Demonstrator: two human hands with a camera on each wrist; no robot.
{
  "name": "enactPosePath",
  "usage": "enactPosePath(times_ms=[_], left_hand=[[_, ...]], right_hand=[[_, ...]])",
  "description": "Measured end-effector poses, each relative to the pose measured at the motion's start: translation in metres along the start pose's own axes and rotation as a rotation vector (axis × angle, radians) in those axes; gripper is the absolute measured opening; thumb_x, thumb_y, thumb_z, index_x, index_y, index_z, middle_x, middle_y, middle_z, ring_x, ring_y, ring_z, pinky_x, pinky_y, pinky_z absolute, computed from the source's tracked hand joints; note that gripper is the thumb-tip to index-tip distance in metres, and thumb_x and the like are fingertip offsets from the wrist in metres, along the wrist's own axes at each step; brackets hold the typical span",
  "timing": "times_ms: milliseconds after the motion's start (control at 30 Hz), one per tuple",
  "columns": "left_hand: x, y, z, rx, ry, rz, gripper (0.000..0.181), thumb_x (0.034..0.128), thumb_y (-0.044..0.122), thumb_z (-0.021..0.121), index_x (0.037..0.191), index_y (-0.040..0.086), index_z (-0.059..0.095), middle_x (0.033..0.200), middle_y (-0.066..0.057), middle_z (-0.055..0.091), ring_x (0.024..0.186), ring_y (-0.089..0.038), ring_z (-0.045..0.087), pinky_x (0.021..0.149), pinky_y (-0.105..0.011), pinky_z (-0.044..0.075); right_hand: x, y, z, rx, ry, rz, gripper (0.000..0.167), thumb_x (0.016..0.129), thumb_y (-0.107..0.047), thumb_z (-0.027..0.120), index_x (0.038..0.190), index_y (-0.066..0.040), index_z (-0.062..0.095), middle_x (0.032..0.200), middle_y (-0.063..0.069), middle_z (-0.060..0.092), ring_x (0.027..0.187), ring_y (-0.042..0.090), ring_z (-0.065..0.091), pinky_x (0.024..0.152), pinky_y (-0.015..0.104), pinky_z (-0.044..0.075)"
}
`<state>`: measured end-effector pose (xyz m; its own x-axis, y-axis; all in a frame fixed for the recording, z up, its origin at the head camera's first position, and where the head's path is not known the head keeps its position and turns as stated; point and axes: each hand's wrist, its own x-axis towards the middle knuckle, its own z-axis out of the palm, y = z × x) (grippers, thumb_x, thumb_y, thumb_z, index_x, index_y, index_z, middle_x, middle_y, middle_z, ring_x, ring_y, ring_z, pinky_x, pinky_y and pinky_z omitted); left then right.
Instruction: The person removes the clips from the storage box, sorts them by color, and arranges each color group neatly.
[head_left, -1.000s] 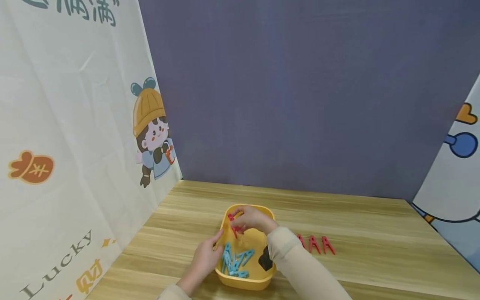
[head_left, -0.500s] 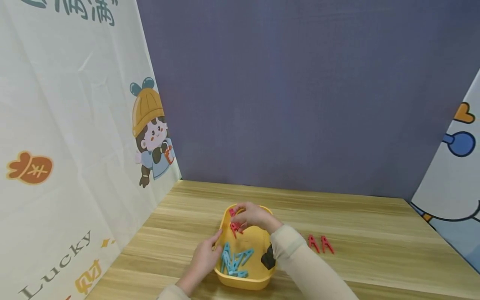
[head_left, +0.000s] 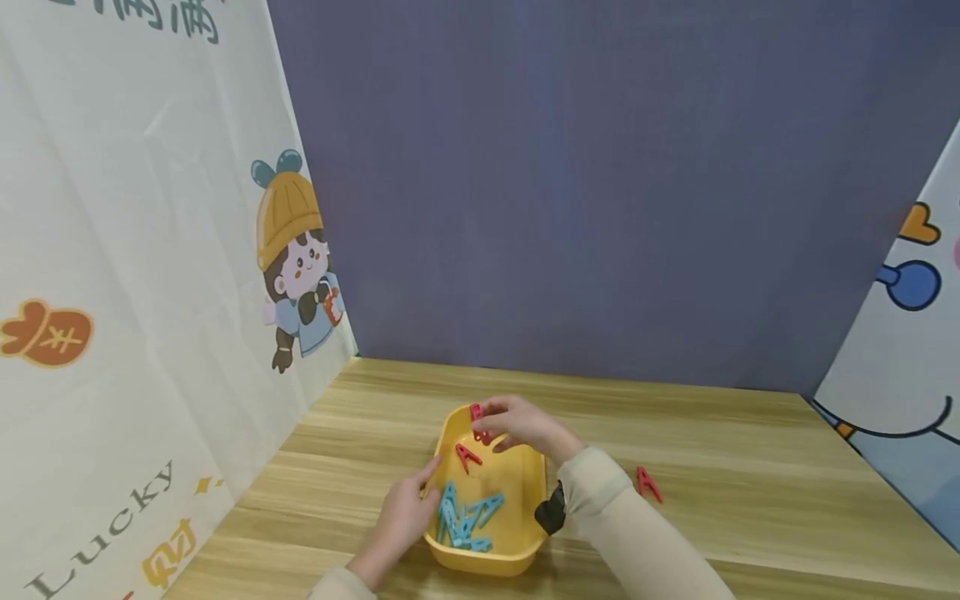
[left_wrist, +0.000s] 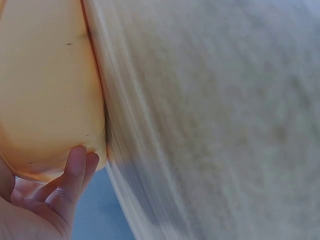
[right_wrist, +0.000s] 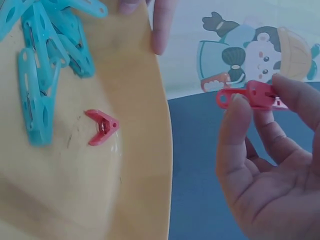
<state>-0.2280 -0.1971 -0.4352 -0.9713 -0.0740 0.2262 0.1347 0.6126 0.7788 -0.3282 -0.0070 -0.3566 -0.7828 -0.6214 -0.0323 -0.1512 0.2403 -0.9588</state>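
In the head view a yellow plastic basin (head_left: 491, 564) stands on the table, tilted at its far end. My left hand (head_left: 406, 507) grips its left rim; in the left wrist view the fingers (left_wrist: 75, 162) press on the outside wall. Above the far rim, my right hand (head_left: 528, 429) pinches a red clothespin (right_wrist: 260, 95) between thumb and fingertips. Another red clothespin (right_wrist: 103, 127) lies on the basin floor, apart from the hand. Several blue clothespins (right_wrist: 39, 92) are heaped at the near left of the basin.
One red clothespin (head_left: 648, 484) lies on the wooden table (head_left: 750, 467) right of the basin, beside the right sleeve (head_left: 637, 529), which hides part of the tabletop. A black wrist device (head_left: 551, 510) hangs by the basin's right rim. Behind rises a dark blue backdrop (head_left: 555, 192).
My right hand has lifted up and right with a red clothespin, leaving one inside the basin in plain view. The right sleeve has shifted right, covering red clothespins on the table. The left hand keeps its hold.
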Motion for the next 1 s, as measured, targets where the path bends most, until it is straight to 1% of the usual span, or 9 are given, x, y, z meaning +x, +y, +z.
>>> enactPosePath(times_ms=[67,167,267,300,400,533,667,733,1000], left_hand=[[0.0,0.0,0.0,0.004,0.001,0.0,0.045,0.0853,0.005,0.054,0.131,0.004,0.051,0.12,-0.03,0.051,0.05,-0.012,0.045,0.042,-0.025,0.041],[-0.001,0.0,0.0,0.019,0.004,0.007,0.045,0.085,0.005,0.055,0.13,0.004,0.051,0.12,-0.03,0.052,0.064,-0.018,0.054,0.044,-0.026,0.042],[-0.001,0.001,0.0,0.009,0.005,0.001,0.045,0.085,0.004,0.054,0.13,0.004,0.051,0.121,-0.03,0.051,0.062,-0.021,0.055,0.044,-0.026,0.043],[-0.001,0.001,-0.001,0.02,0.01,0.005,0.045,0.0848,0.004,0.055,0.13,0.004,0.051,0.12,-0.029,0.052,0.068,-0.022,0.056,0.045,-0.026,0.042],[-0.001,0.002,-0.001,0.014,0.008,-0.001,0.046,0.0849,0.003,0.055,0.13,0.004,0.051,0.12,-0.03,0.052,0.055,-0.018,0.05,0.043,-0.026,0.042],[-0.001,0.002,-0.001,0.011,0.003,-0.004,0.046,0.0853,0.003,0.054,0.131,0.004,0.05,0.121,-0.03,0.051,0.048,-0.014,0.043,0.041,-0.025,0.042],[0.0,0.001,-0.001,0.015,0.006,0.0,0.045,0.0856,0.003,0.054,0.131,0.004,0.05,0.12,-0.03,0.052,0.048,-0.013,0.042,0.042,-0.025,0.041],[0.0,0.001,-0.001,0.018,0.007,0.006,0.045,0.0854,0.004,0.054,0.13,0.003,0.051,0.12,-0.03,0.052,0.051,-0.014,0.045,0.042,-0.025,0.041],[0.0,0.001,0.0,0.003,-0.006,-0.008,0.046,0.0853,0.003,0.054,0.131,0.004,0.05,0.121,-0.03,0.051,0.052,-0.015,0.046,0.041,-0.025,0.041]], right_hand=[[-0.003,0.0,-0.004,0.014,0.006,-0.003,0.021,0.088,-0.019,0.062,0.098,0.0,0.059,0.082,0.01,0.06,0.074,0.023,0.059,0.067,0.04,0.053],[-0.007,0.0,-0.009,0.04,0.017,0.003,0.025,0.087,-0.021,0.063,0.1,0.001,0.058,0.083,0.01,0.06,0.074,0.023,0.059,0.067,0.039,0.053],[-0.011,0.0,-0.014,0.07,0.036,0.015,0.026,0.088,-0.019,0.061,0.104,0.002,0.057,0.084,0.01,0.06,0.079,0.027,0.059,0.066,0.037,0.053],[-0.013,-0.001,-0.016,0.079,0.047,0.017,0.027,0.088,-0.018,0.061,0.105,0.003,0.057,0.084,0.011,0.06,0.08,0.028,0.059,0.065,0.036,0.053],[-0.018,-0.002,-0.021,0.105,0.072,0.016,0.03,0.088,-0.015,0.061,0.109,0.005,0.056,0.086,0.012,0.061,0.08,0.029,0.06,0.065,0.036,0.053],[-0.022,-0.002,-0.027,0.14,0.074,-0.002,0.028,0.088,-0.013,0.06,0.108,0.006,0.055,0.088,0.013,0.061,0.079,0.028,0.061,0.067,0.037,0.054],[-0.026,-0.002,-0.034,0.165,0.063,-0.023,0.028,0.089,-0.011,0.058,0.109,0.008,0.053,0.091,0.014,0.061,0.085,0.034,0.059,0.07,0.038,0.053],[-0.028,-0.002,-0.037,0.179,0.059,-0.031,0.029,0.089,-0.01,0.058,0.11,0.009,0.052,0.094,0.017,0.061,0.086,0.035,0.059,0.071,0.039,0.053],[-0.039,0.001,-0.049,0.231,0.067,-0.056,0.035,0.089,-0.009,0.057,0.115,0.012,0.047,0.099,0.021,0.058,0.083,0.027,0.059,0.075,0.04,0.052]])
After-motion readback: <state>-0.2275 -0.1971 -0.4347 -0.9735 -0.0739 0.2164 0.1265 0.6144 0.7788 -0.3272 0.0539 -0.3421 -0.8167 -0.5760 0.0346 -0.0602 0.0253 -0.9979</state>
